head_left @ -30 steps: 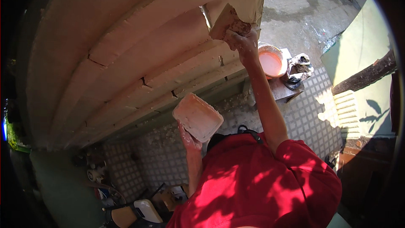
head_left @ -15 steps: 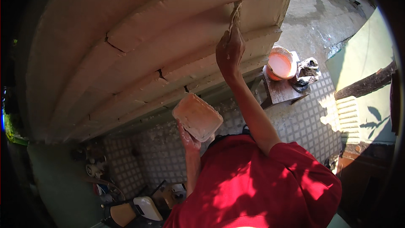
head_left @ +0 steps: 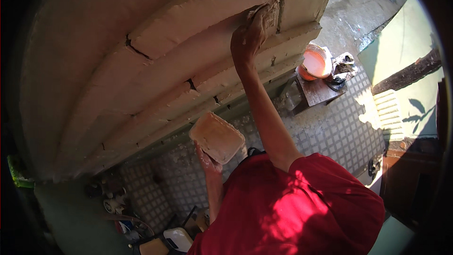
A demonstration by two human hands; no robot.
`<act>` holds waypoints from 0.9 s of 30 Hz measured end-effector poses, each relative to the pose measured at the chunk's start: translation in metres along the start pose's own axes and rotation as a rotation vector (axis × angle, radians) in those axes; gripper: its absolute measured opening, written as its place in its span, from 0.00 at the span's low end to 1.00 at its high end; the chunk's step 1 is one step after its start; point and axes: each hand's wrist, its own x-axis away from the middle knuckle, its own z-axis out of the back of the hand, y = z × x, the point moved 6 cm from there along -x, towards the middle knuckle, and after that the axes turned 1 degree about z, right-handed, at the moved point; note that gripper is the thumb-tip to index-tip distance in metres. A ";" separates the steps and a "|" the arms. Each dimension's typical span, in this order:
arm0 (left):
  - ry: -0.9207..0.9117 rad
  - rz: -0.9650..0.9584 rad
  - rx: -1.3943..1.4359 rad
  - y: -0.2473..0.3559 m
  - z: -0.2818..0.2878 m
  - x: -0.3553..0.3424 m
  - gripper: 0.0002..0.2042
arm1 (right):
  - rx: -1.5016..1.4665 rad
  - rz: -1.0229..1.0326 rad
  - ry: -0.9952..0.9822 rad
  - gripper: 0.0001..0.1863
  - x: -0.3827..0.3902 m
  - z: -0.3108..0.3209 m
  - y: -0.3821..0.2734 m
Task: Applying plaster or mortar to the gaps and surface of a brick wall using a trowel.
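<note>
My right hand (head_left: 250, 38) is raised and closed round a putty knife (head_left: 271, 13) whose broad blade is smeared with pale putty. The blade lies against a large cream stepped surface (head_left: 198, 23) of curved bands, with dark cracks and gaps along their edges. Below it, my left hand (head_left: 209, 160) supports a rectangular plastic tub (head_left: 235, 148) from beneath and the side. Pale putty (head_left: 214, 134) coats the inside of the tub, which tilts toward me. The knife's handle is hidden in my grip.
To the right, a small wooden stool (head_left: 317, 95) carries an orange bucket (head_left: 304, 73) with pale liquid and a crumpled bag (head_left: 344, 68). Patterned tiles (head_left: 325, 127) cover the floor. Assorted household items (head_left: 118, 208) stand at lower left, near a white-topped box (head_left: 178, 239).
My right hand has shifted slightly left, and the knife has turned from edge-on to show its putty-covered face. The tub has moved a little down and left in view.
</note>
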 end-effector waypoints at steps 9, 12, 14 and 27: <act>0.058 0.031 -0.058 0.018 0.037 -0.001 0.31 | -0.007 -0.181 -0.186 0.24 0.064 -0.035 -0.045; 0.002 0.025 -0.058 0.023 0.033 -0.002 0.31 | -0.037 -0.079 0.003 0.29 0.091 -0.043 -0.070; -0.017 0.022 -0.060 0.025 0.030 0.000 0.31 | -0.149 -0.171 -0.341 0.39 0.119 -0.057 -0.082; 0.054 -0.064 -0.032 0.029 0.049 0.031 0.29 | -0.101 -0.178 -0.033 0.18 0.044 0.048 0.017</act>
